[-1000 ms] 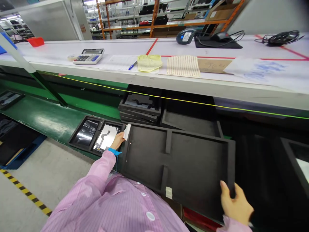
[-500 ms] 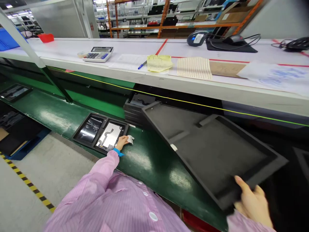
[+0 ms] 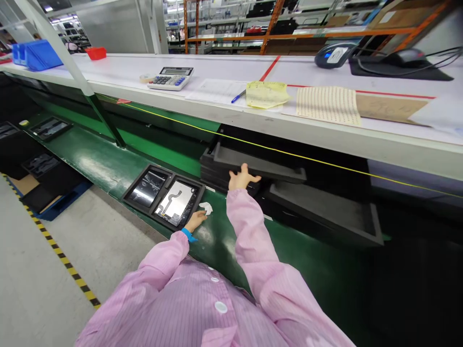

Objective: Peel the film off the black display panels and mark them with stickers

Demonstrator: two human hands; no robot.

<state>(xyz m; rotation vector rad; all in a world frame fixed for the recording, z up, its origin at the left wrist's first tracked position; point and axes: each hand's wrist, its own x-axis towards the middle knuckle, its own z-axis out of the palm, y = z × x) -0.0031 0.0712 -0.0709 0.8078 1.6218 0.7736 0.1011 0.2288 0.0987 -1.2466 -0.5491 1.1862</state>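
My left hand point(image 3: 196, 220) rests on the green belt point(image 3: 90, 164), its fingers closed on a small white wipe point(image 3: 207, 208). It lies beside a black two-pocket tray point(image 3: 163, 194) that holds two flat screen-like parts. My right hand point(image 3: 242, 177) reaches forward with its fingers spread and touches the front edge of the top black foam tray point(image 3: 260, 164). That tray lies on a stack of similar trays point(image 3: 211, 173) under the white shelf.
Another black foam tray point(image 3: 325, 212) lies to the right on the belt. The white shelf point(image 3: 224, 115) above carries a calculator point(image 3: 170, 78), yellow paper point(image 3: 265, 93), a dotted sheet point(image 3: 327, 104) and a scanner point(image 3: 334, 54). A yellow cord point(image 3: 325, 161) runs along the shelf front. More black trays point(image 3: 48, 127) lie far left.
My right hand swung the large foam tray from in front of me onto the stack under the shelf and now only touches its edge. My left hand has stayed by the two-pocket tray.
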